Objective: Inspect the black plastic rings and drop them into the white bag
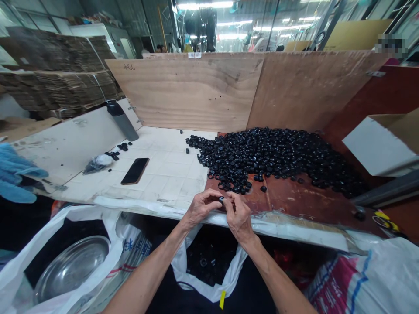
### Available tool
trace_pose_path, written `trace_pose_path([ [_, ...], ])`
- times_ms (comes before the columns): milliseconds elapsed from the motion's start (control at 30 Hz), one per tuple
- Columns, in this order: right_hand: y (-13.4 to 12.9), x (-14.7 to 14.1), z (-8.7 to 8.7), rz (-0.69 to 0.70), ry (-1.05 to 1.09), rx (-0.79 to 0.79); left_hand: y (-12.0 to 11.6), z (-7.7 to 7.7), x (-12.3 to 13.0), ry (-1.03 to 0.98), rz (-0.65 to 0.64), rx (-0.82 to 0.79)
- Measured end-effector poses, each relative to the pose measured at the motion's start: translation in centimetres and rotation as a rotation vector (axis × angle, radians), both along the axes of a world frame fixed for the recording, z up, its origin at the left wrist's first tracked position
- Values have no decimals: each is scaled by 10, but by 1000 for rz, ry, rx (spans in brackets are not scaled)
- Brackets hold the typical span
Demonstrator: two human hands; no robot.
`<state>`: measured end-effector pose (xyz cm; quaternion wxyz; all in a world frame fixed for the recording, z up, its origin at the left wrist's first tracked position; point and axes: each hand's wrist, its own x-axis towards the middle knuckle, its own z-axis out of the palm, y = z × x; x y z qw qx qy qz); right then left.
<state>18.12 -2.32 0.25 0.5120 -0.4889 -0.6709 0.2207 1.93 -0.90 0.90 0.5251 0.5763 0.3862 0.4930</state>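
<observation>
Two pinches, by the left hand (203,207) and right hand (239,216), close on a small black ring (221,200), apparently light, stiff plastic; grip it by the rim. Beyond lie a heap of rings (271,161), a brown board (294,205) and the counter (163,183).

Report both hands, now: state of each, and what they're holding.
Left hand: closed, pinching a small black ring.
Right hand: closed, pinching the same ring.

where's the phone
In the head view, the phone lies on the white tiled surface, left of the heap of black rings, with the gray bottle beyond it and the left hand nearer, to its right.
</observation>
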Motion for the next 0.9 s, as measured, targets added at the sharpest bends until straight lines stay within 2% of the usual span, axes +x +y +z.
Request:
trace_pose_path([
  [200, -1, 8, 2, 139, -55, 22, -1, 3, 0, -53, -4, -14],
  [333, 0, 11, 3, 117, -162, -14, -1, 3, 1, -41, 4, -36],
  [500, -2, 9, 4, 106, -64, -13, -2, 3, 1, -76, -3, -52],
  [633, -1, 12, 7, 101, -74, 1, -2, 3, 1, -87, -3, -48],
  [767, 2, 14, 6, 175, -42, 62, -1, 1, 0, -103, -23, -48],
  [900, 3, 12, 3, 135, -115, -3, -1, 1, 0, -73, -26, -40],
])
